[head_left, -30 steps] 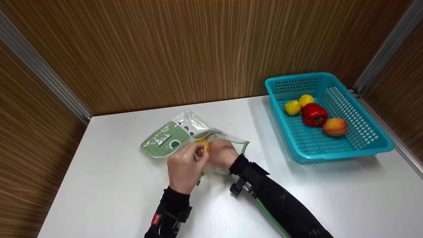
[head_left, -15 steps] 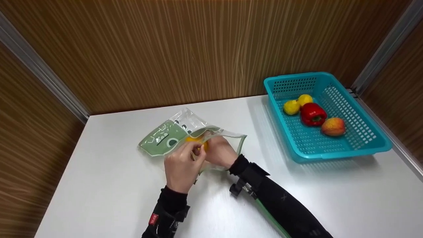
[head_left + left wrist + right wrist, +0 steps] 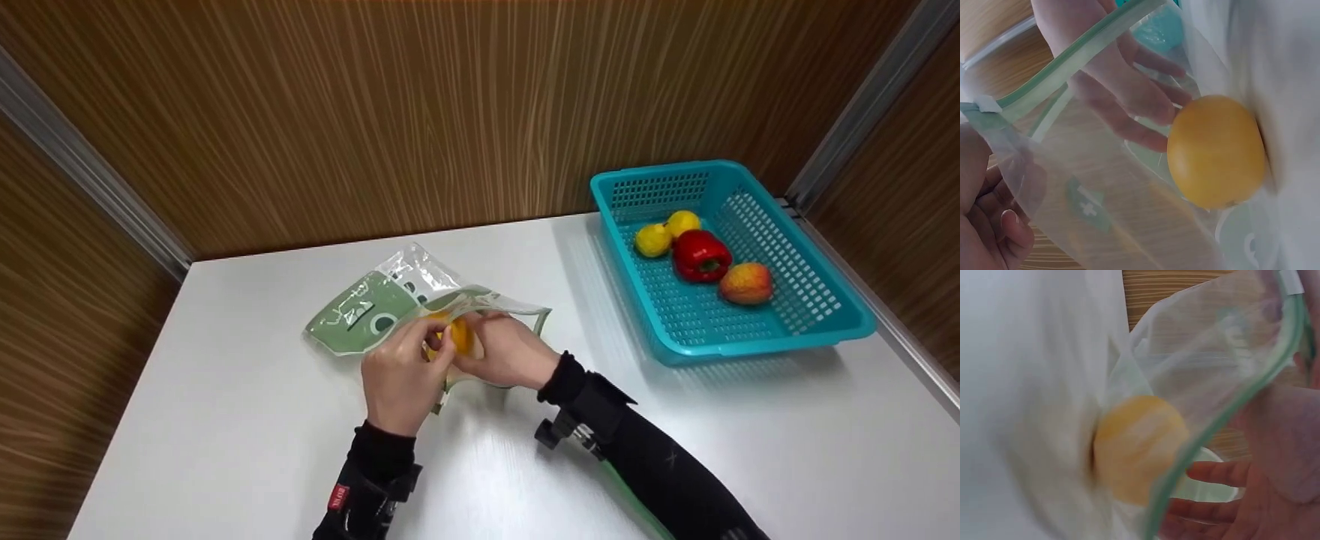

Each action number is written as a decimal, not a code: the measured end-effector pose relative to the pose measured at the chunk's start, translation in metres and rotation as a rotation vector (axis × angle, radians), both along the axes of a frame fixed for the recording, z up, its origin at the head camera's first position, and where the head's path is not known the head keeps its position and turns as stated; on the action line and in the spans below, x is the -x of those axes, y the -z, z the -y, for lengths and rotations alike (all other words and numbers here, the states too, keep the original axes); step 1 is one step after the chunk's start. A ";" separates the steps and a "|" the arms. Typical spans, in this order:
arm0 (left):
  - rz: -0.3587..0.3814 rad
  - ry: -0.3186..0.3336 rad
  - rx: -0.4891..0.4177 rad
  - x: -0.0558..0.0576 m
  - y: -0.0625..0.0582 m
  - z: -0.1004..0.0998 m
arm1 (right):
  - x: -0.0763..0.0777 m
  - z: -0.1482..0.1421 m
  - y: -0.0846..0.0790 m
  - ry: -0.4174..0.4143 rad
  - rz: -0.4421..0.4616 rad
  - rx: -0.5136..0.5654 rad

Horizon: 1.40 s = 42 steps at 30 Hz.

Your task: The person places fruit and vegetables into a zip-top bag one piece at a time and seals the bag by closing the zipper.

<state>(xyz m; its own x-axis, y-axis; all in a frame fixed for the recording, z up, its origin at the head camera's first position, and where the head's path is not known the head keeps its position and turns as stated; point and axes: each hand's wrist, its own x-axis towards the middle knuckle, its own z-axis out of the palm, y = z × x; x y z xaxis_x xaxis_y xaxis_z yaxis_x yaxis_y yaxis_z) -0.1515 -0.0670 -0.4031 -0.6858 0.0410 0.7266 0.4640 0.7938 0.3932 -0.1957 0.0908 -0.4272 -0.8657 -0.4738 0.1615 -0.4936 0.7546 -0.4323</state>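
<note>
A clear zip bag (image 3: 367,311) with a green cartoon face lies on the white table, its mouth spread apart. My left hand (image 3: 401,379) pinches the near rim of that mouth between thumb and forefinger. Inside the bag, against its lower side, sits a smooth round orange (image 3: 1216,152). My right hand (image 3: 514,349) reaches through the mouth, its fingers stretched out toward the fruit. In the left wrist view, those fingertips (image 3: 1157,140) are right at the orange's side. The right wrist view shows the orange (image 3: 1140,447) through the clear film, with the hand's fingers loosely extended beside it.
A turquoise basket (image 3: 765,349) stands at the right of the table (image 3: 225,420). It holds two yellow lemons (image 3: 654,240), a red bell pepper (image 3: 701,256) and a red-yellow fruit (image 3: 746,283). Wood-grain panels (image 3: 390,120) rise behind and at both sides.
My right hand has drawn back a little to the right, and its fingers have loosened from the orange, which stays in the bag. My left hand keeps its pinch on the rim.
</note>
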 end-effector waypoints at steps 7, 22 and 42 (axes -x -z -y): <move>0.014 -0.001 -0.003 0.000 -0.002 0.003 | -0.016 -0.016 -0.022 -0.032 0.102 0.000; 0.020 0.012 -0.020 0.000 -0.003 0.002 | -0.046 -0.075 -0.042 0.047 0.059 0.047; 0.042 0.009 -0.020 0.000 -0.004 0.004 | -0.061 -0.142 -0.047 0.202 0.003 0.107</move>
<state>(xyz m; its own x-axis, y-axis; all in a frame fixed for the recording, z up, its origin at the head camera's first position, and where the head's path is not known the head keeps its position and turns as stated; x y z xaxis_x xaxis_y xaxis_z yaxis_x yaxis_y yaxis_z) -0.1516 -0.0708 -0.3990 -0.7152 0.0333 0.6981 0.4542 0.7813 0.4281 -0.1344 0.2330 -0.3804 -0.9418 -0.2708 0.1990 -0.3356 0.7880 -0.5162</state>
